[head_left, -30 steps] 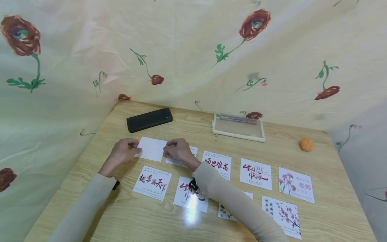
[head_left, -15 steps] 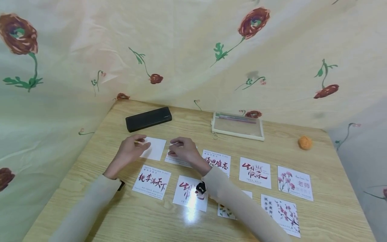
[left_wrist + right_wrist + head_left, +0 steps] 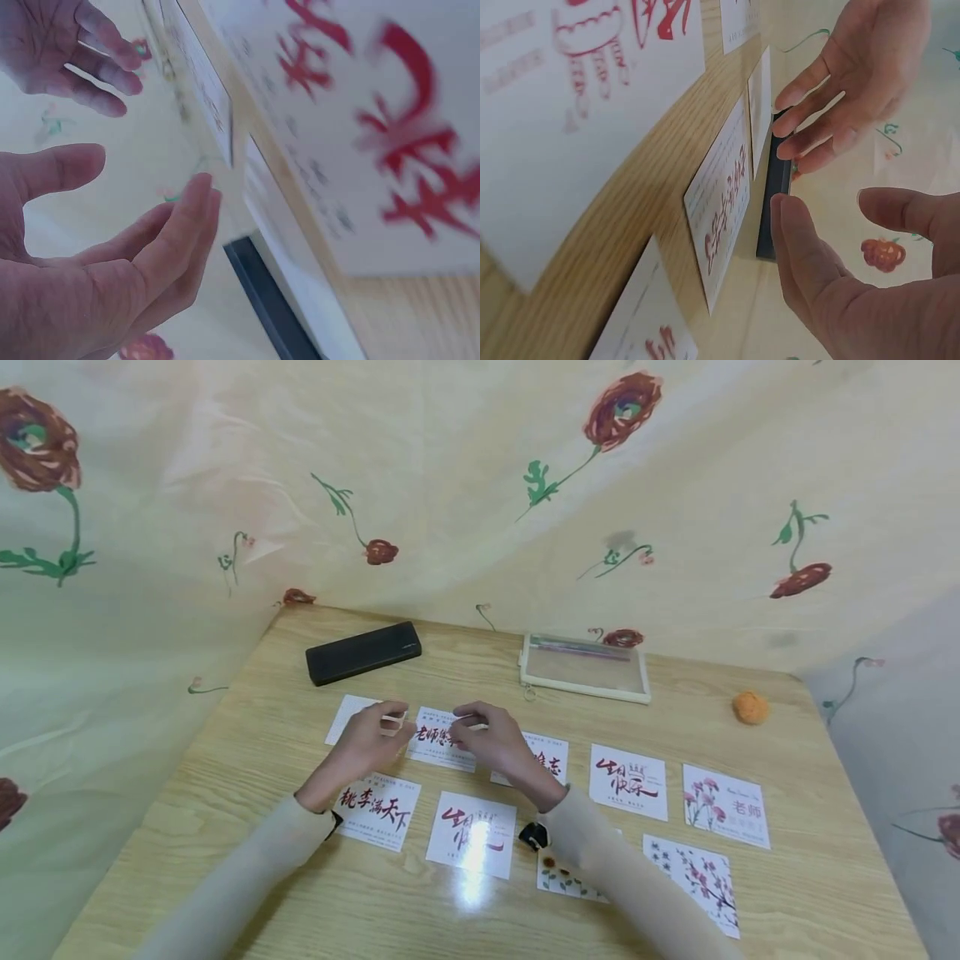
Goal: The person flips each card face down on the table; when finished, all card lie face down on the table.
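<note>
Filling the background, a flower-printed cloth is seen hung behind and beside the table, whose top is light wood grain. Over it two pale sleeves are extended from the near side. Toward the back a clear-panelled pouch is laid flat; to its left a black case is set at a slant.

The left hand and right hand are held above the tabletop, palms facing each other. Fingers on both are loosely bent, thumbs kept apart from them — nothing gripped by either.

Nine cards are laid in two rows. Far row: a blank card, partly covered by the left hand in the head view; a script card seen between the hands; a second script card, partly hidden by the right hand; a birthday card; a carnation card. Near row: a third script card; a second birthday card, lit by glare; a sunflower card, partly hidden by the right sleeve; a blossom card.

An orange ball is placed near the far right corner. Smallest — a ring, attached to the pouch.
</note>
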The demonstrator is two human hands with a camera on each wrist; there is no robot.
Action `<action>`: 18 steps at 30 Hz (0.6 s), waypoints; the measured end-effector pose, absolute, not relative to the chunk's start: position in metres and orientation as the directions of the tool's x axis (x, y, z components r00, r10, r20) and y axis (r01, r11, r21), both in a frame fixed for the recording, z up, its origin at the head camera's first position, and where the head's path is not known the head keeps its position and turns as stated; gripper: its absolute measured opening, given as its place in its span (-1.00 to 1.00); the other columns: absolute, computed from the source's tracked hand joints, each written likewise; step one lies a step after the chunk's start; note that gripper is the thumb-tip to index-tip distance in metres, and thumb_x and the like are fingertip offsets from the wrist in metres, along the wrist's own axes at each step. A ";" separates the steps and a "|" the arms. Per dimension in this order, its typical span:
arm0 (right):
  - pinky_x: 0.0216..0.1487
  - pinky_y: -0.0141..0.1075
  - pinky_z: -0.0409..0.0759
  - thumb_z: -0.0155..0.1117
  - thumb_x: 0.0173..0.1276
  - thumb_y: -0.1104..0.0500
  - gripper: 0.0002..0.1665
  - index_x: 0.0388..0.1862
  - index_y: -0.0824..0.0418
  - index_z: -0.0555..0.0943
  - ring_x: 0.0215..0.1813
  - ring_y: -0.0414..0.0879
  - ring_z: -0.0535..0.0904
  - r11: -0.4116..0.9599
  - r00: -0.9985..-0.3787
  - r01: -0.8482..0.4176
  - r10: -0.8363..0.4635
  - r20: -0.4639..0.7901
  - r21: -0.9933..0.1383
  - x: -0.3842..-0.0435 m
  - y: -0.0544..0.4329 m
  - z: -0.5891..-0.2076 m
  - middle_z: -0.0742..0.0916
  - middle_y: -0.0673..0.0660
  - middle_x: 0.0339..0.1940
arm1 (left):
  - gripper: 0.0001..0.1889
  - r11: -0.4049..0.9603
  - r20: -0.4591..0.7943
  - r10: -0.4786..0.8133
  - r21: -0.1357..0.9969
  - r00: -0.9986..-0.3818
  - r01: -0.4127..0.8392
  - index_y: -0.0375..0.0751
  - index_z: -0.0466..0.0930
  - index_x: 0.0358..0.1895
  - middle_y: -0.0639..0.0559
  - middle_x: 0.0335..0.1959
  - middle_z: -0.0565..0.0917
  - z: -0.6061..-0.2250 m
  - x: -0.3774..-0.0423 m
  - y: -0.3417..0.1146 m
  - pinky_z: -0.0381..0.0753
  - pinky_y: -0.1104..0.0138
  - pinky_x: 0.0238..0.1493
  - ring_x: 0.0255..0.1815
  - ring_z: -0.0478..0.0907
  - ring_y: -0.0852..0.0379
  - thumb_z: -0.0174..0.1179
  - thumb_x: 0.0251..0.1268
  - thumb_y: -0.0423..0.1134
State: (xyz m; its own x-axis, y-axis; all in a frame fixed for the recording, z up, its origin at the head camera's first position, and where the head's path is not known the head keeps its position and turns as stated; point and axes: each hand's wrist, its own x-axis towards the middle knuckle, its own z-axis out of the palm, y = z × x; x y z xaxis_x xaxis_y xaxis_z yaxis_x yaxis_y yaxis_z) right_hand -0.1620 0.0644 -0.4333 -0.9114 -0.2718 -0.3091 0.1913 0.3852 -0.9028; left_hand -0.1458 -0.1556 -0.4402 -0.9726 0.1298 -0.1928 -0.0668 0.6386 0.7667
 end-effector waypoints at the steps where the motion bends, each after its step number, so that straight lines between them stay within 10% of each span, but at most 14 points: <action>1: 0.14 -0.14 0.75 0.25 0.55 0.15 -0.49 0.40 0.28 0.53 0.07 0.08 0.79 0.394 -0.913 0.184 -0.270 -0.305 -0.900 -0.161 0.068 -0.434 0.73 0.23 0.15 | -0.43 0.644 -0.198 0.136 0.762 -0.971 -0.066 -0.34 0.39 0.49 -0.32 0.43 0.52 -0.440 -0.145 -0.152 0.61 -0.06 0.34 0.38 0.57 -0.29 0.17 0.58 -0.12; 18: 0.28 -0.06 0.66 0.24 0.56 0.16 -0.47 0.44 0.26 0.48 0.26 0.13 0.68 0.406 -0.917 0.224 -0.221 -0.333 -0.886 -0.151 0.111 -0.449 0.68 0.28 0.31 | -0.36 0.703 -0.214 0.190 0.711 -0.958 -0.019 -0.38 0.32 0.53 -0.36 0.55 0.37 -0.444 -0.136 -0.119 0.23 -0.18 0.62 0.62 0.25 -0.33 0.17 0.56 -0.09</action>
